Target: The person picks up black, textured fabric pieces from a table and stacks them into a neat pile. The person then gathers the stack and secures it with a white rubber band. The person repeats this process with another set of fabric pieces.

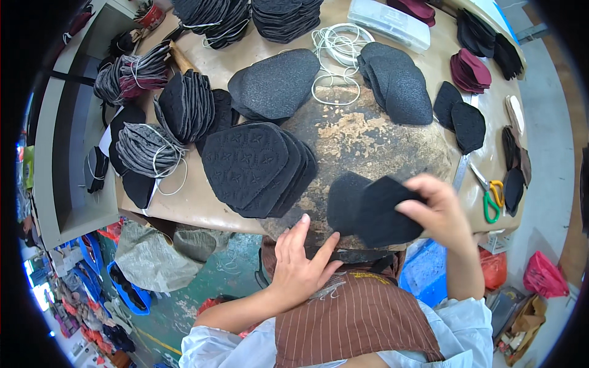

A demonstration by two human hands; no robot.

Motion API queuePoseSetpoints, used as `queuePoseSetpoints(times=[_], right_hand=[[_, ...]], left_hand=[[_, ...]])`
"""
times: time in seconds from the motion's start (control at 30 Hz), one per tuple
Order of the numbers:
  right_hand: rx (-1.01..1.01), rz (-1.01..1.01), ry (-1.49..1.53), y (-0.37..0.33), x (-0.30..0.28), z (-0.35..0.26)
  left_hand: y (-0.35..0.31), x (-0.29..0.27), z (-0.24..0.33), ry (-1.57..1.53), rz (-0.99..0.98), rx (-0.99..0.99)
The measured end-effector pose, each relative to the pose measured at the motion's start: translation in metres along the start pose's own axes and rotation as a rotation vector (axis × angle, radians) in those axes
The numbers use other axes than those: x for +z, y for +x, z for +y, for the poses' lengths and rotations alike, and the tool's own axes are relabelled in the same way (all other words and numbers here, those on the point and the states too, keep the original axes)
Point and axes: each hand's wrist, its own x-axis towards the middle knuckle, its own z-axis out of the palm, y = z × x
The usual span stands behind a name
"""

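Note:
Between thumb and fingers my right hand [438,208] grips a black fabric piece [386,211], holding it by its right edge. Partly under it, another black piece [345,199] lies on the worn, stained board [350,132]. My left hand [300,260] rests at the board's near edge with fingers spread and nothing in it; one fingertip is close to the lying piece. Left of the board's middle sits a fanned stack of black embossed pieces [245,162]. Behind it are smooth dark pieces [276,83], and more dark pieces [396,83] overlap at the back right.
Tangled white cord [343,52] lies beside a clear plastic box [389,24]. Tied bundles of grey pieces [150,150] crowd the left side. Green-and-orange-handled scissors [491,196] lie at the right near a metal ruler [460,173]. Maroon pieces [470,70] sit farther back.

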Motion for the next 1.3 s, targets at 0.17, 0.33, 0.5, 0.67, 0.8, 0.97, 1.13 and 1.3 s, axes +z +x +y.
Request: queuePoseSetpoints(times=[0.17, 0.33, 0.5, 0.67, 0.8, 0.97, 1.13, 1.3], right_hand=[[0.075, -0.034, -0.023, 0.02, 0.028, 0.023], [0.069, -0.007, -0.086, 0.021, 0.032, 0.027], [0.05, 0.002, -0.113, 0.02, 0.034, 0.026], [0.031, 0.047, -0.206, 0.02, 0.037, 0.024], [0.054, 0.083, -0.239, 0.021, 0.042, 0.021], [0.043, 0.089, -0.265, 0.026, 0.04, 0.027], [0.091, 0.077, -0.454, 0.024, 0.033, 0.01], [0.014, 0.054, -0.807, 0.017, 0.023, 0.004]], left_hand=[[-0.001, 0.001, -0.005, -0.034, -0.024, 0.019], [-0.003, 0.002, -0.008, -0.074, -0.006, 0.024], [-0.005, 0.006, -0.01, -0.135, 0.03, 0.015], [0.0, 0.006, -0.003, 0.016, -0.011, -0.026], [0.001, 0.007, -0.003, 0.079, -0.002, 0.014], [0.019, -0.002, -0.001, 0.161, -0.151, 0.158], [0.061, -0.012, -0.005, -0.005, -0.279, 0.194], [0.104, -0.002, 0.001, -0.144, -0.187, 0.111]])
